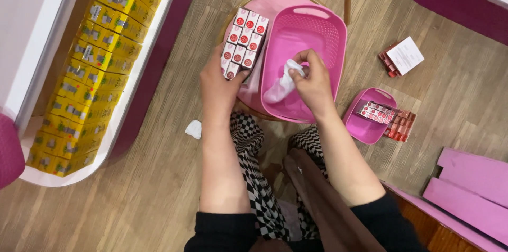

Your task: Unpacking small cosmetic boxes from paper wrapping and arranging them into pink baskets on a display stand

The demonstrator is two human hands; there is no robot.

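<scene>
My right hand (313, 83) pinches a crumpled white wipe (286, 81) inside a large pink plastic basket (323, 25). The basket rests tilted on a round pink stool (248, 3). My left hand (221, 83) grips the near end of a block of small red-and-white boxes (244, 40) that lies on the stool, just left of the basket. My legs in checkered trousers show below the stool.
A white shelf (135, 80) on the left holds several rows of yellow boxes (90, 66). A small pink basket (365, 125) with red boxes sits on the wooden floor at right, more red boxes (400, 57) beyond it. A white scrap (194, 128) lies on the floor. Pink boards (471, 186) lie lower right.
</scene>
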